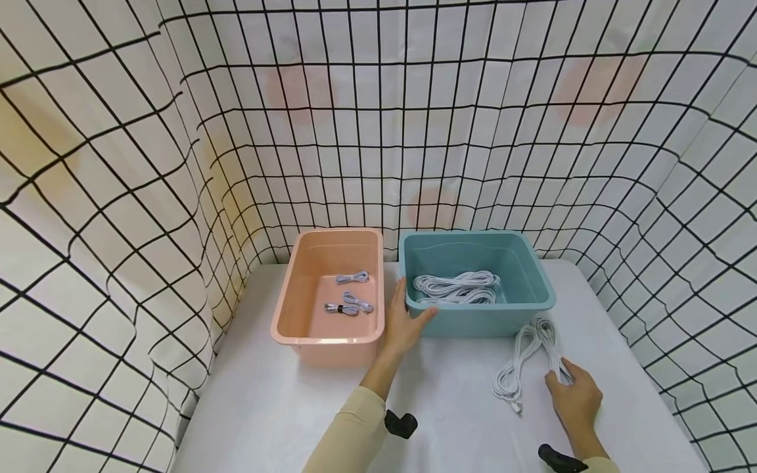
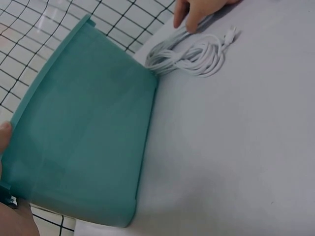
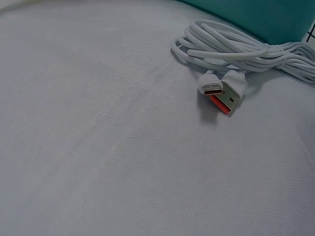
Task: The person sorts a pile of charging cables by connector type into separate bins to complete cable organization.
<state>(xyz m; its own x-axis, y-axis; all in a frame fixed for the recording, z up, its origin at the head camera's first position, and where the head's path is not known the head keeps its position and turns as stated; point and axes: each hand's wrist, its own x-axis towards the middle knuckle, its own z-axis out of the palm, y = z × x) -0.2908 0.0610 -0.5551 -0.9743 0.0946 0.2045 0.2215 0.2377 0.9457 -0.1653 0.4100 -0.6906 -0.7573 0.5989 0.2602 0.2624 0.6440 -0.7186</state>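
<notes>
My left hand [image 1: 403, 325] holds the near left corner of the teal bin [image 1: 473, 323], with the thumb at the front rim and the fingers along its left side. Coiled white cables [image 1: 458, 287] lie inside that bin. On the table beside its near right corner, my right hand [image 1: 576, 394] pinches a bundled white charging cable [image 1: 550, 338]. Another bundled stretch of white cable [image 1: 510, 381] lies left of that hand. The right wrist view shows a coil with a USB-C plug [image 3: 211, 84] and a USB-A plug [image 3: 229, 96]; no fingers appear there.
A peach bin [image 1: 328, 351] stands left of the teal one, holding several short bundled cables [image 1: 351, 277]. White cloth covers the table [image 1: 455, 407]. Black wire mesh [image 1: 378, 131] rises behind and along both sides.
</notes>
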